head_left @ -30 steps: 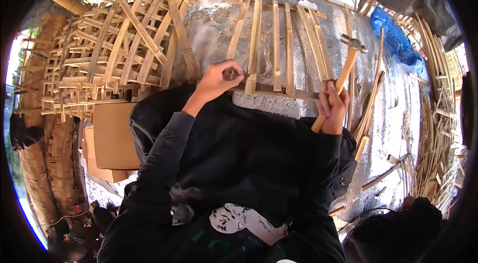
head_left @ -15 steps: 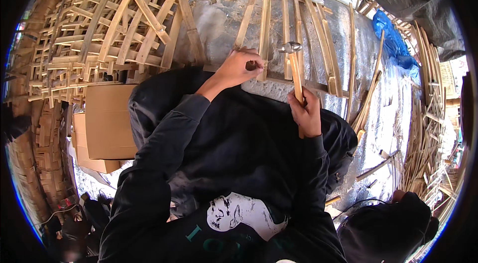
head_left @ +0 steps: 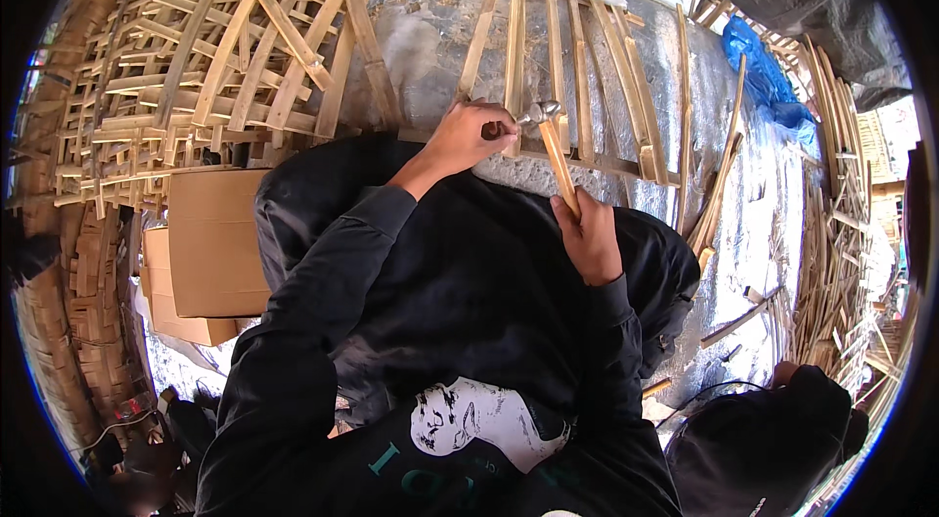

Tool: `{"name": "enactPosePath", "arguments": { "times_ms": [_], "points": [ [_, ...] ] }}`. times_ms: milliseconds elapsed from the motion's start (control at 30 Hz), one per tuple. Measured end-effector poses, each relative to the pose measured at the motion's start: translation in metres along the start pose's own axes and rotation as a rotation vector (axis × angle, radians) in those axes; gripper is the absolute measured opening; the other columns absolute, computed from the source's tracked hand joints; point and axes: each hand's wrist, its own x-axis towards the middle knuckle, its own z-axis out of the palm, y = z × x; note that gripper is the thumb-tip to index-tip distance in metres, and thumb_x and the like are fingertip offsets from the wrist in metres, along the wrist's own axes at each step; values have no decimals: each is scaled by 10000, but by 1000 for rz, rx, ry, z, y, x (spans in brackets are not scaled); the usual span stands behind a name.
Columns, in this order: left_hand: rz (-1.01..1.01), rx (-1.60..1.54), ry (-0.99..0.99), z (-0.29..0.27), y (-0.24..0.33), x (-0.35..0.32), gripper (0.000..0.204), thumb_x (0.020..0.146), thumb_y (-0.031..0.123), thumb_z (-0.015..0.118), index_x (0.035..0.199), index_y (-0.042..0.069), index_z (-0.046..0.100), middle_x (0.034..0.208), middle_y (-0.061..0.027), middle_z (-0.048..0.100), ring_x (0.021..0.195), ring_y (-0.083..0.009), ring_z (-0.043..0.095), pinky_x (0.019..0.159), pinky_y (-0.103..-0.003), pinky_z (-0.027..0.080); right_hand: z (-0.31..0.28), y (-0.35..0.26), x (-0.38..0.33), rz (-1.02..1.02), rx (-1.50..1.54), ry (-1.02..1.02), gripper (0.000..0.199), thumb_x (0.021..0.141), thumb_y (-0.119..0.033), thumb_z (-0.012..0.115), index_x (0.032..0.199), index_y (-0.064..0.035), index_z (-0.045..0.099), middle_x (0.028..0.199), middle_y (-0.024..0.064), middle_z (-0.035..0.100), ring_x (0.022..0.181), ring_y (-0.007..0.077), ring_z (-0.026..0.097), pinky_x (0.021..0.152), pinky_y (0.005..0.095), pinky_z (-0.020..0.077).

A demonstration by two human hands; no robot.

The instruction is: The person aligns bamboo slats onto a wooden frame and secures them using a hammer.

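Two plain brown rectangular cardboard boxes are present at the person's left. The upper cardboard box (head_left: 217, 241) lies flat side up beside the dark trouser leg. The lower cardboard box (head_left: 171, 307) sits partly beneath it, touching it. No labels, signs or screens show.

Stacked bamboo frames (head_left: 196, 77), cardboard boxes (head_left: 210, 243), and a blue tarp (head_left: 763, 77) lie around.

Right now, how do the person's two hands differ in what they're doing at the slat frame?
The left hand rests on the bamboo slat frame, fingers pinched at a spot on the crossbar; the right hand is off the frame, gripping the wooden handle of a hammer. The left arm is stretched forward, the right hand sits closer to the body. Both hands are bare, with dark sleeves.
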Motion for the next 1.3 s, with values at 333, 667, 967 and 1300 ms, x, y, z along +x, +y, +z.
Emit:
{"name": "enactPosePath", "arguments": {
  "times_ms": [333,667,967,1300],
  "points": [
    [-21,-46,13,1,-1,0,120,864,88,795,938,3,753,826,-81,699,740,-162,665,702,-314,533,-16,-16,-4,-61,-222,-88,213,1045,-188,608,1060,7,521,845,279,626,808,517,573,711,583,421],
    [-72,-43,23,-1,1,-3,123,852,109,808,915,14,761,839,-77,702,742,-170,660,728,-315,540,-21,-27,2,-35,-172,-156,204,1043,-167,598,1059,16,511,797,314,608,782,539,585,666,596,421],
    [-107,-56,6,-2,0,-4,135,833,102,823,899,10,748,812,-71,684,731,-149,652,702,-306,534,-23,-27,1,-57,-193,-152,195,1045,-159,592,1097,8,506,780,316,610,771,544,587,662,603,422],
    [-115,-85,22,-1,-1,-2,180,826,121,837,896,-7,732,836,-87,680,724,-170,648,704,-317,528,-23,-29,2,-85,-224,-124,186,1045,-158,590,1096,3,512,777,316,616,762,547,588,663,606,435]
  ]
}}
